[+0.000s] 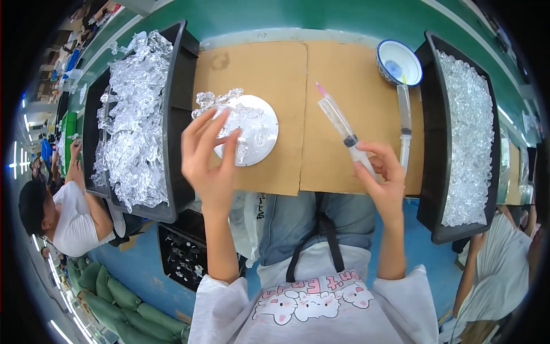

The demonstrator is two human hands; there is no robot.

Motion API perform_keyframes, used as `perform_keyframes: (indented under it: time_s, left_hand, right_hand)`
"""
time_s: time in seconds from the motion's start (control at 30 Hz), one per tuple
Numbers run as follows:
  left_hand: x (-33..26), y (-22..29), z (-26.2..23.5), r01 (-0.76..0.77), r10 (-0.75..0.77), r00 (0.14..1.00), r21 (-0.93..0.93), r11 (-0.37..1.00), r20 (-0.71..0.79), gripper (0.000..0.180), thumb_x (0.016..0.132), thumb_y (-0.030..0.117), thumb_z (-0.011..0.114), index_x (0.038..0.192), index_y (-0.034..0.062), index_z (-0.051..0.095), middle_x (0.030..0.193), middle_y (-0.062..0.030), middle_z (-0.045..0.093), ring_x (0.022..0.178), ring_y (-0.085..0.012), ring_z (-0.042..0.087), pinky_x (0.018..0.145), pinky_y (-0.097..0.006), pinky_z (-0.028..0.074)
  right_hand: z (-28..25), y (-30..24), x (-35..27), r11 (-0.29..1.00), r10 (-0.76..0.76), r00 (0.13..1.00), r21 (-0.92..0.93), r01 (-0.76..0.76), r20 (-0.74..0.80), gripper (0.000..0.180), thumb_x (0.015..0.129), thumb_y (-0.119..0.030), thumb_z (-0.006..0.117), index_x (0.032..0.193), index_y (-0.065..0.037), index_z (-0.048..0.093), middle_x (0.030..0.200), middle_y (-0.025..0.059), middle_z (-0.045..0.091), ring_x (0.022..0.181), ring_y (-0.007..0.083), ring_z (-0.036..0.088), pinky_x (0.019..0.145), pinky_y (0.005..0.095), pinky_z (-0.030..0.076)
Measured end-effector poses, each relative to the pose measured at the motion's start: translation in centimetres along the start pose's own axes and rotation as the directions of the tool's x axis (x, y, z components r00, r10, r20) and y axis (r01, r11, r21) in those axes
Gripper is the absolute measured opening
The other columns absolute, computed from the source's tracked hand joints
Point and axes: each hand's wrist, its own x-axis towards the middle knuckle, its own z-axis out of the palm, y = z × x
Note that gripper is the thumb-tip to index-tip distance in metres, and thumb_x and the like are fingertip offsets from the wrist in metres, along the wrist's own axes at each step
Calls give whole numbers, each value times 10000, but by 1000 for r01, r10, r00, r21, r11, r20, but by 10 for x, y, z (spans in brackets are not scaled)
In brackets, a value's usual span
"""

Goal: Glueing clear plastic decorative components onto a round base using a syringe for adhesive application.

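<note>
- The right hand point(382, 176) was clamped on the first syringe point(338, 119) near its plunger end; this syringe was above the cardboard-covered desk point(258, 63), tilted, with its pink-hubbed needle directed up and to the left.
- The left hand point(206, 155) was over the white round plate point(270, 135), thumb and fingers apart; whether a clear piece lay between them could not be told.
- Clear plastic pieces point(247, 116) lay on the plate and beyond its left edge.
- The second syringe point(405, 109) lay at the right, its yellow tip at the blue-rimmed bowl point(413, 53).
- Dark bins of clear parts flanked the desk: left bin point(182, 74), right bin point(431, 223).
</note>
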Motion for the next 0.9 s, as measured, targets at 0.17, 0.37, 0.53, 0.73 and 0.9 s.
perform_keyframes:
  time_s: [0.17,0.37,0.53,0.73,0.9]
  left_hand:
    - [12,-8,-7,19,-1,994,168,986,-108,379,853,26,665,1227,39,602,1147,-121,600,1065,-252,580,879,-328,474]
    - [27,-46,1,47,-52,998,133,990,28,267,853,29,649,1114,-14,613,1025,-130,626,950,-276,619,848,-321,485]
    - [38,-51,10,179,-173,984,-149,973,49,196,840,-19,651,1034,-40,630,932,-96,633,841,-191,647,751,-287,516]
    - [100,-79,62,144,-124,989,-395,907,74,211,812,-17,680,1015,-46,636,922,-78,644,862,-142,640,747,-266,513]
    - [210,-104,135,91,-48,989,-319,943,142,285,761,104,739,1007,-23,673,913,-84,693,856,-140,643,740,-277,508]
  right_hand:
    - [9,26,5,966,39,987,260,3,-156,368,865,44,603,1218,-23,521,1128,115,611,750,99,635,610,206,507]
    - [12,31,4,969,74,987,243,-38,-142,401,872,9,613,1256,-27,506,1139,135,609,686,81,622,520,158,395]
    - [9,30,4,969,71,991,243,-42,-113,393,872,15,607,1252,-13,514,1146,142,595,692,89,624,537,167,411]
    - [6,38,5,967,45,993,254,-17,-105,395,872,34,599,1255,17,506,1146,143,581,739,99,621,641,216,513]
    - [8,41,3,955,46,992,298,-8,-121,352,888,18,606,1235,3,548,881,48,645,712,86,625,645,213,509]
